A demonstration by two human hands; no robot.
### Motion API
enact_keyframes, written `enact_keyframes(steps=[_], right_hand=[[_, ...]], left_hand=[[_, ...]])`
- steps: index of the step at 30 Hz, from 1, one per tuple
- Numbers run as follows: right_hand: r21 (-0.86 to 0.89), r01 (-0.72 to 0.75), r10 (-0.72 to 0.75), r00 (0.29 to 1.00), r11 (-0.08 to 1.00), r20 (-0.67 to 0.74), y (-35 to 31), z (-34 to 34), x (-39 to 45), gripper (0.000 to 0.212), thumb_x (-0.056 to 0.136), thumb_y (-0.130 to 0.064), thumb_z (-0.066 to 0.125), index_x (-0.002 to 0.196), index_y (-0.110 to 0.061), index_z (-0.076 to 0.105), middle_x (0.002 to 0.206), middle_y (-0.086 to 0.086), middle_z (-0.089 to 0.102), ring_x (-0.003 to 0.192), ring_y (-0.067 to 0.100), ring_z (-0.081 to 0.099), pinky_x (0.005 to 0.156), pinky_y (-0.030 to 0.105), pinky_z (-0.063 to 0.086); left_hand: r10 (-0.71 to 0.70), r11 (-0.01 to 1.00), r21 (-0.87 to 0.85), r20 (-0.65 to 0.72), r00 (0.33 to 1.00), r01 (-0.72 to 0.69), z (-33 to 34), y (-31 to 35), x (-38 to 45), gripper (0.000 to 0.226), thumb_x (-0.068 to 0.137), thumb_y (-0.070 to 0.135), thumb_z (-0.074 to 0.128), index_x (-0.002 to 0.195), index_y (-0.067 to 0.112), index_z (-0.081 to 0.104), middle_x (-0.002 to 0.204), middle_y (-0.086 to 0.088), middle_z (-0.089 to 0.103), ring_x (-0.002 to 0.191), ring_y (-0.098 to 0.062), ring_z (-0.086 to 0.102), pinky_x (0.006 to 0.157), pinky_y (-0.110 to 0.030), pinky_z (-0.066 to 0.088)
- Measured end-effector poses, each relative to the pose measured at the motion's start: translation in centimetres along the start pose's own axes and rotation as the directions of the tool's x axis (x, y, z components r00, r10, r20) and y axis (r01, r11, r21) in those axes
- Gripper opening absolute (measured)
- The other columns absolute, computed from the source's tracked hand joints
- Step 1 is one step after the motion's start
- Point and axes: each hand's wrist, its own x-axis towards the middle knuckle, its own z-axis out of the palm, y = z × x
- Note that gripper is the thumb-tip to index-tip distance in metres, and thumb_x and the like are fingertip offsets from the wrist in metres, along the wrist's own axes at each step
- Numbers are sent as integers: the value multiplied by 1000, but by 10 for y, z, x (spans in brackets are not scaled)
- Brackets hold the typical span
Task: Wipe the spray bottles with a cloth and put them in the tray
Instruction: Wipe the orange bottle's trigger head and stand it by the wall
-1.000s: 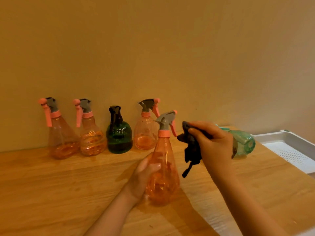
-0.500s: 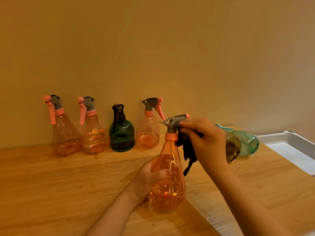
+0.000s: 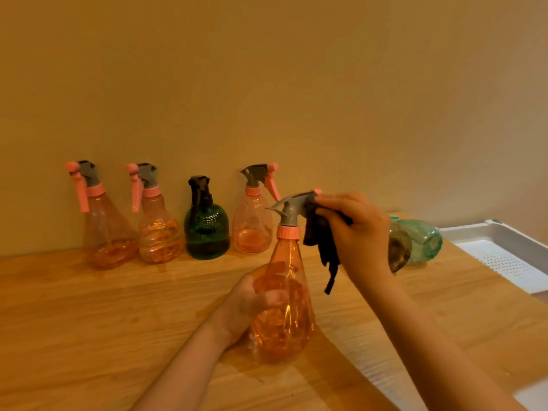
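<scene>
An orange spray bottle [image 3: 286, 307] with a grey trigger head stands on the wooden table [image 3: 89, 321] near the middle. My left hand [image 3: 252, 304] grips its lower body from the left. My right hand [image 3: 355, 232] holds a dark cloth [image 3: 323, 241] against the front of the bottle's trigger head, and a strip of cloth hangs down beside the neck. A white perforated tray [image 3: 501, 256] sits at the right edge of the table, with no bottle visible in it.
Along the wall stand three orange spray bottles [image 3: 106, 226] [image 3: 157, 226] [image 3: 253, 221] and a dark green one [image 3: 206, 229]. A pale green bottle [image 3: 424, 241] and a brownish one [image 3: 398, 250] lie behind my right hand, next to the tray.
My right hand brought the cloth from beside the bottle onto its trigger head. The bottle shifted slightly right and closer in my left hand.
</scene>
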Motion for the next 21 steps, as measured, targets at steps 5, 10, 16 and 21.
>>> enact_keyframes(steps=[5,10,16,21], right_hand=[[-60,106,-103,993,993,57,5,7,1,16,74,1,63,86,-4,73,89,-5,60,86,10,58,78,14,47],[-107,113,-102,989,988,106,9,-4,-24,16,72,0,65,85,-5,73,85,1,66,83,7,57,77,9,45],[-46,26,-28,999,999,-47,-1,-14,11,18,75,5,65,88,-6,72,88,-4,62,82,6,58,75,12,47],[-35,33,-31,998,999,46,4,2,-5,16,73,-1,64,86,-5,73,86,-2,63,83,8,59,76,12,47]], left_hand=[[-6,1000,26,1,1000,6,-1,1,-1,76,46,54,77,109,16,58,99,-7,72,96,-22,69,77,-26,54],[-18,999,27,-3,1000,18,-2,0,1,69,50,49,70,107,12,59,96,-4,72,91,-18,70,75,-23,54],[-28,999,37,8,1000,28,-3,-2,1,71,52,49,71,113,15,58,103,-6,72,99,-24,68,87,-36,55],[2,999,42,1,1000,-2,-6,-3,-2,74,55,48,71,116,7,57,106,-14,70,99,-27,68,87,-35,55]])
